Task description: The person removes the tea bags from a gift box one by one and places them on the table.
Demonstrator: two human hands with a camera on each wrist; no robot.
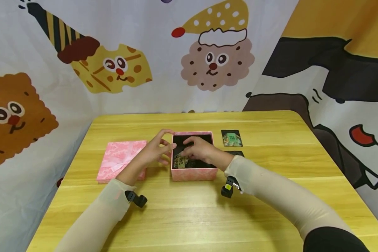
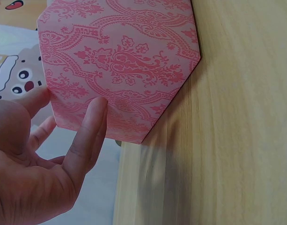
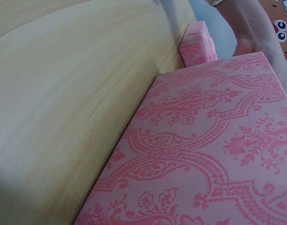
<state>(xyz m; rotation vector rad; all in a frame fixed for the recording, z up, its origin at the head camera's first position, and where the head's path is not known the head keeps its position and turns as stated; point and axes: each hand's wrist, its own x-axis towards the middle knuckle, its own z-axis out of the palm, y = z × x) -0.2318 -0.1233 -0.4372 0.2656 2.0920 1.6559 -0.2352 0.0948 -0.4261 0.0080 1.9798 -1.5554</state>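
Observation:
In the head view, an open pink patterned box (image 1: 193,174) with a black interior stands on the table. My right hand (image 1: 201,150) reaches into it from the right, fingers spread and bent downward. Under its fingertips lies a small dark printed packet (image 1: 180,162); whether they touch is unclear. At the box's left wall is my left hand (image 1: 155,150), fingers apart and loosely bent. The left wrist view shows this hand (image 2: 49,164) with fingertips at the patterned box wall (image 2: 124,61). Only the box wall (image 3: 199,140) shows in the right wrist view; the right hand is out of sight there.
A pink box lid (image 1: 121,159) with a ribbon bow lies left of the box. To the right, a dark packet with a green printed picture (image 1: 231,138) lies flat on the wooden table (image 1: 189,217). Another dark packet (image 1: 237,153) is partly behind the right wrist. A cartoon-printed cloth (image 1: 163,94) hangs behind.

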